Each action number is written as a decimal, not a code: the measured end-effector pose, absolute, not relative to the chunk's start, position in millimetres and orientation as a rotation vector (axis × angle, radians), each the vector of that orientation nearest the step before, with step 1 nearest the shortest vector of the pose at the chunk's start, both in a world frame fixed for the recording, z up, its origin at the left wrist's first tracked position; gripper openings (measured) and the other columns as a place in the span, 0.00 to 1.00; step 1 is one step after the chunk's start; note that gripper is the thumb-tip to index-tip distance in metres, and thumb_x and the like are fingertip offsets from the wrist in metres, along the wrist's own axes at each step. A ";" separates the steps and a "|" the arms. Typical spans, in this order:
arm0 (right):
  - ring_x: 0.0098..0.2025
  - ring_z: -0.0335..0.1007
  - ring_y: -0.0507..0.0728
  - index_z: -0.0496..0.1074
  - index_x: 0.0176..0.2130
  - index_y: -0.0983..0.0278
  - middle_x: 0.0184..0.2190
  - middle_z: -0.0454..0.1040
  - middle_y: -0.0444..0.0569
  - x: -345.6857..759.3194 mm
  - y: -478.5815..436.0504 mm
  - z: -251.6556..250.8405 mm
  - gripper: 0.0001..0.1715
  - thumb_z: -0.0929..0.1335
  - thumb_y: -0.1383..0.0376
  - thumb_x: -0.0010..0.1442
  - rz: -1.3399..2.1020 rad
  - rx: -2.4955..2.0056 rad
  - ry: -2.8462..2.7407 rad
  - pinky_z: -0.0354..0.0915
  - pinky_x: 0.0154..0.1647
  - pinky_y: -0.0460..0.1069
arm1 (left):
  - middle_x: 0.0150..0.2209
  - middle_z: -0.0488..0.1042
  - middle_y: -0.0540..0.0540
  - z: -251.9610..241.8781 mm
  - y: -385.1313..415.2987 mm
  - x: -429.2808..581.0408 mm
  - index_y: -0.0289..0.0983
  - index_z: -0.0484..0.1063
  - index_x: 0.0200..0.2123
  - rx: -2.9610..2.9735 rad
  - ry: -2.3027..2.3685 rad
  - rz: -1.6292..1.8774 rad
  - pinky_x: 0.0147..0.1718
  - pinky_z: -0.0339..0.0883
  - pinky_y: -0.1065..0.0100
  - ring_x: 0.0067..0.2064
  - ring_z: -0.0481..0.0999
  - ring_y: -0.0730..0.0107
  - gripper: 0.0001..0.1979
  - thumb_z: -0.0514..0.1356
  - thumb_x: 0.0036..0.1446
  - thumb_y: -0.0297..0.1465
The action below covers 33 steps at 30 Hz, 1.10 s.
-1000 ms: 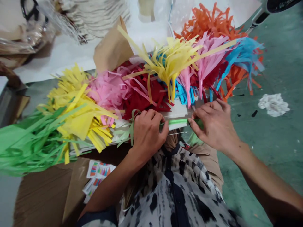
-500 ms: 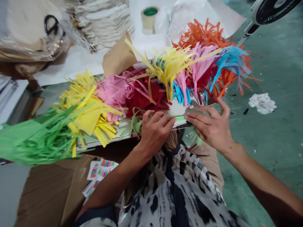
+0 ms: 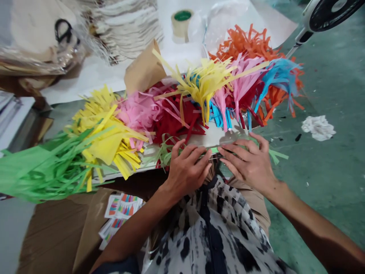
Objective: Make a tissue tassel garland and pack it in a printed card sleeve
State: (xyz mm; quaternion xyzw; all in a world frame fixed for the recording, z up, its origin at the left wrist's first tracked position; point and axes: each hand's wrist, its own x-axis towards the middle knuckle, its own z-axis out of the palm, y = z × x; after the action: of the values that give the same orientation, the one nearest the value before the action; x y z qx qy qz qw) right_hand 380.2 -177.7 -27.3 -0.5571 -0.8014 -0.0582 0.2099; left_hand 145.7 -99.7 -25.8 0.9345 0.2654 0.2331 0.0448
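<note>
A light green tissue-paper tassel (image 3: 215, 150) lies along the near table edge, its middle rolled narrow. Its fringed strips spread out on both sides of my hands. My left hand (image 3: 188, 163) has its fingers bent over the left part of the roll, and my right hand (image 3: 250, 156) presses on the right part. Only a short piece of green shows between the fingertips. A thin pale string runs just below it. Beyond my hands lie a dark red tassel (image 3: 178, 118), a yellow one (image 3: 203, 83), a pink one (image 3: 242, 78) and a blue one (image 3: 278, 78).
More tassels in orange (image 3: 245, 43), yellow (image 3: 105, 133) and green (image 3: 31, 171) line the table. Behind them are a tape roll (image 3: 181, 28), brown paper (image 3: 145, 70) and scissors (image 3: 64, 32). A fan (image 3: 327, 19) stands at right; a cardboard box (image 3: 54, 232) sits below left.
My right hand has moved slightly down and flattened over the roll, and green strips now stick out to its right. My left hand has shifted slightly down.
</note>
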 end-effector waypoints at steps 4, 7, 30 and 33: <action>0.51 0.76 0.63 0.81 0.52 0.51 0.47 0.84 0.45 391.1 -175.4 -36.4 0.13 0.73 0.63 0.69 -0.062 -1.540 -2.116 0.58 0.69 0.67 | 0.47 0.86 0.50 -34.9 -99.4 142.8 0.43 0.80 0.49 2.800 0.835 0.843 0.69 0.57 0.47 0.49 0.81 0.61 0.08 0.67 0.66 0.32; 0.51 0.74 0.63 0.81 0.53 0.52 0.44 0.82 0.47 395.9 -169.7 -33.8 0.13 0.73 0.58 0.69 0.057 -1.545 -2.113 0.57 0.69 0.70 | 0.44 0.87 0.52 -36.8 -95.1 141.8 0.44 0.80 0.43 2.756 0.850 0.862 0.67 0.60 0.48 0.46 0.82 0.64 0.04 0.69 0.65 0.32; 0.52 0.74 0.61 0.84 0.44 0.49 0.41 0.82 0.45 399.7 -159.7 -25.9 0.08 0.72 0.54 0.70 0.300 -1.543 -2.089 0.53 0.72 0.68 | 0.38 0.84 0.51 -25.3 -86.4 134.0 0.45 0.82 0.36 2.539 0.942 0.678 0.66 0.63 0.49 0.45 0.80 0.65 0.05 0.67 0.67 0.34; 0.52 0.74 0.61 0.84 0.45 0.48 0.41 0.82 0.44 400.0 -158.6 -24.1 0.08 0.72 0.54 0.70 0.289 -1.551 -2.105 0.51 0.73 0.69 | 0.39 0.84 0.51 -24.7 -85.8 133.6 0.44 0.81 0.37 2.539 0.929 0.671 0.67 0.62 0.48 0.46 0.79 0.64 0.05 0.66 0.68 0.32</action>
State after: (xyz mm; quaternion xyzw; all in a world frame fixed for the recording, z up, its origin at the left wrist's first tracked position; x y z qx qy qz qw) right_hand 400.0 -158.6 -24.1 -0.5705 -0.7742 0.1062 0.2529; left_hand 133.6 -85.8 -24.7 0.8970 0.3282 0.2371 0.1772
